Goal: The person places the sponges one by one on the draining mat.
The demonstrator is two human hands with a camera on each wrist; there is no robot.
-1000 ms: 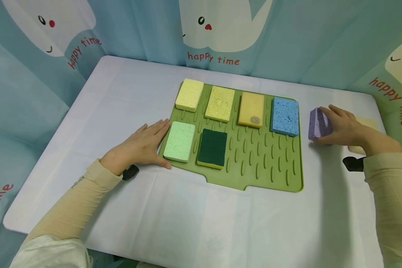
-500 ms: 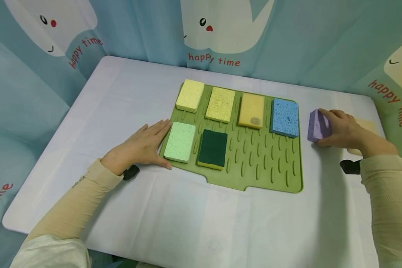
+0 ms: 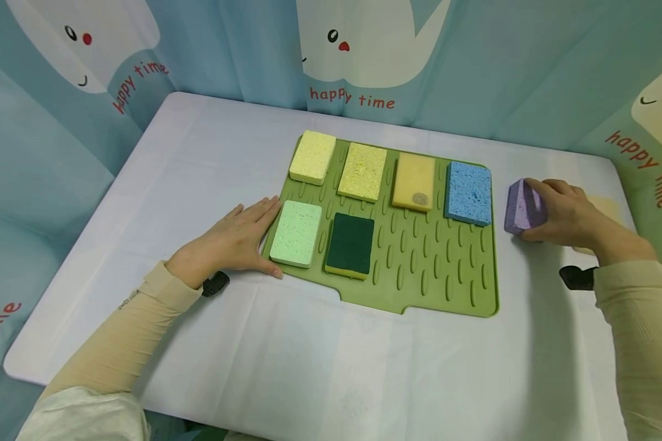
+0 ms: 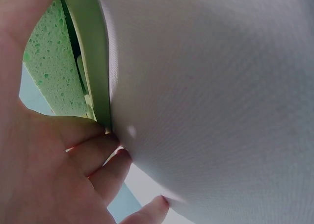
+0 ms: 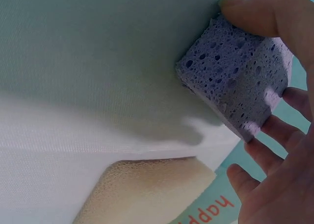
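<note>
My right hand grips a purple sponge by its edges, thumb on the near side and fingers on the far side, right of the mat. Its pores show large in the right wrist view, where the thumb presses one face. My left hand lies with fingers spread at the left edge of a green ribbed mat, fingertips right at its rim in the left wrist view. Beside that hand a mint green sponge lies on the mat. A dark green scouring sponge lies to its right.
Along the mat's back row lie two pale yellow sponges, one plain and one speckled, a tan sponge and a blue sponge. A cream sponge lies on the white table, partly behind my right hand.
The right hand has moved slightly left and toward me with the purple sponge in its grip. The left hand stays at the mat's edge, and the sponges on the mat keep their places.
</note>
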